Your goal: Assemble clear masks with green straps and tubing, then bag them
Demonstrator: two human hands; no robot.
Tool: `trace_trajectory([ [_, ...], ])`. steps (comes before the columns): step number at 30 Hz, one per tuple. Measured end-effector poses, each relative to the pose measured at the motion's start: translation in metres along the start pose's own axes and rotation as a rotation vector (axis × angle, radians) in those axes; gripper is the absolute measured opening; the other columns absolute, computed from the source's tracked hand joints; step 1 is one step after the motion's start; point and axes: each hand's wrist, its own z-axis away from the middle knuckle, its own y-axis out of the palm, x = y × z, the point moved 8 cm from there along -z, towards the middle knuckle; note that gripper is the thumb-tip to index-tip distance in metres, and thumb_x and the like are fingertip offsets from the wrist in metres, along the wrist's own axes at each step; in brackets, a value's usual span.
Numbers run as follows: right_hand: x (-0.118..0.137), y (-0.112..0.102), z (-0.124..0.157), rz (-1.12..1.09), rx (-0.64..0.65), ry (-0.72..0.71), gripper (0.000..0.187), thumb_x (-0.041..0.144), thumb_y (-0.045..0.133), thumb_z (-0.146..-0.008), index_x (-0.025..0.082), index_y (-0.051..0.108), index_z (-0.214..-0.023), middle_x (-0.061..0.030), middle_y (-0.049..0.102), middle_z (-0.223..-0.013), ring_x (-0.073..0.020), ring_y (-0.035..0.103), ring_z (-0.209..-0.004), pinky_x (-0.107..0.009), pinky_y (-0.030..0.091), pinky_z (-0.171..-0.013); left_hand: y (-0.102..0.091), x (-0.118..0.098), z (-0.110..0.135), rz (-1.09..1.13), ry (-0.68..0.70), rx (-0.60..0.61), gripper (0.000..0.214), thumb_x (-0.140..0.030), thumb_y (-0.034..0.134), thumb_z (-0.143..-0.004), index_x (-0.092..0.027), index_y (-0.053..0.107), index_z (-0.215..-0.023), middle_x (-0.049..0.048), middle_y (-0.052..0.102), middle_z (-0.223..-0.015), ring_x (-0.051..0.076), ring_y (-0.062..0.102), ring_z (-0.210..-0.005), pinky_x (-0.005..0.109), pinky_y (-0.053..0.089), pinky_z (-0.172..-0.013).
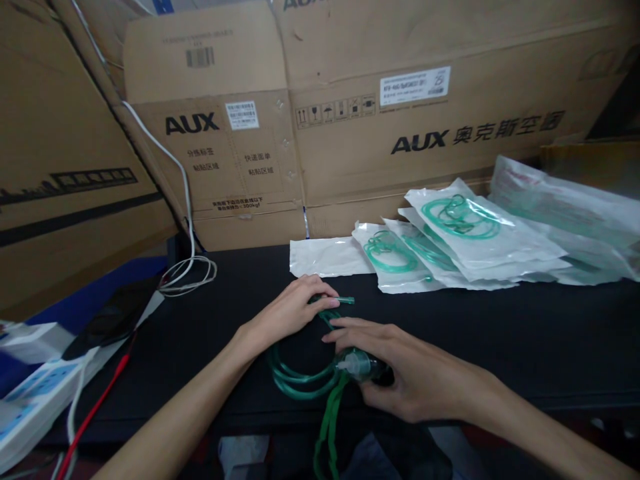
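Note:
On the black table (500, 333) lies a coil of green tubing (295, 383) with a clear plastic connector piece (356, 365) at one end. My left hand (293, 308) is closed, pinching the free end of the green tubing near its tip. My right hand (400, 373) is closed around the clear connector piece, index finger stretched toward the left hand. A green strap (327, 427) hangs off the table's front edge below my hands.
Several sealed clear bags with green tubing (460, 230) lie fanned out behind my hands, an empty bag (327, 257) beside them. Large AUX cardboard boxes (380, 107) wall the back. A white cable (187, 267), a power strip (30, 400) and a red wire (100, 400) sit left.

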Motion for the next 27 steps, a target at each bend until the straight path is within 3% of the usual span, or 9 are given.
trace_trajectory([
  [3,-0.001,0.000,0.001,0.013,0.004,0.037,0.057,0.018,0.063,-0.082,0.019,0.060,-0.138,-0.0075,0.055,-0.153,-0.0263,0.040,-0.149,-0.040,0.039,-0.119,0.000,0.005,0.003,-0.014,0.012,0.047,0.022,-0.035,0.057,-0.102,-0.022,0.071,-0.113,0.0046,0.069,-0.108,0.020,0.062,-0.106,0.033,0.046,-0.096],
  [10,-0.002,0.000,0.002,0.005,-0.029,0.028,0.058,0.018,0.063,-0.082,0.019,0.058,-0.140,-0.0090,0.055,-0.153,-0.0274,0.055,-0.138,-0.041,0.046,-0.114,-0.004,-0.001,0.005,-0.001,0.028,0.095,0.021,-0.033,0.062,-0.099,-0.023,0.071,-0.114,0.0036,0.070,-0.107,0.019,0.065,-0.103,0.030,0.047,-0.093],
  [18,0.000,-0.001,0.001,-0.004,-0.049,0.009,0.056,0.018,0.063,-0.082,0.020,0.059,-0.139,-0.0092,0.058,-0.150,-0.0277,0.059,-0.133,-0.041,0.048,-0.112,-0.005,-0.004,0.003,-0.026,0.008,0.006,0.027,-0.036,0.055,-0.103,-0.022,0.070,-0.120,0.0059,0.070,-0.111,0.021,0.064,-0.108,0.032,0.047,-0.097],
  [22,-0.002,-0.002,0.001,0.017,-0.068,0.020,0.057,0.019,0.063,-0.084,0.020,0.057,-0.141,-0.0112,0.059,-0.148,-0.0291,0.056,-0.137,-0.043,0.047,-0.113,0.003,-0.004,0.008,-0.057,0.028,0.065,0.031,-0.034,0.051,-0.104,-0.022,0.067,-0.128,0.0055,0.064,-0.107,0.020,0.063,-0.104,0.031,0.047,-0.096],
  [27,0.005,-0.008,-0.005,0.019,-0.115,-0.023,0.055,0.012,0.060,-0.082,0.017,0.059,-0.136,-0.0113,0.066,-0.140,-0.0272,0.058,-0.135,-0.044,0.041,-0.118,-0.007,0.007,0.021,-0.005,-0.049,0.065,0.032,-0.039,0.051,-0.104,-0.027,0.069,-0.127,0.0033,0.063,-0.105,0.019,0.061,-0.102,0.031,0.046,-0.095],
])
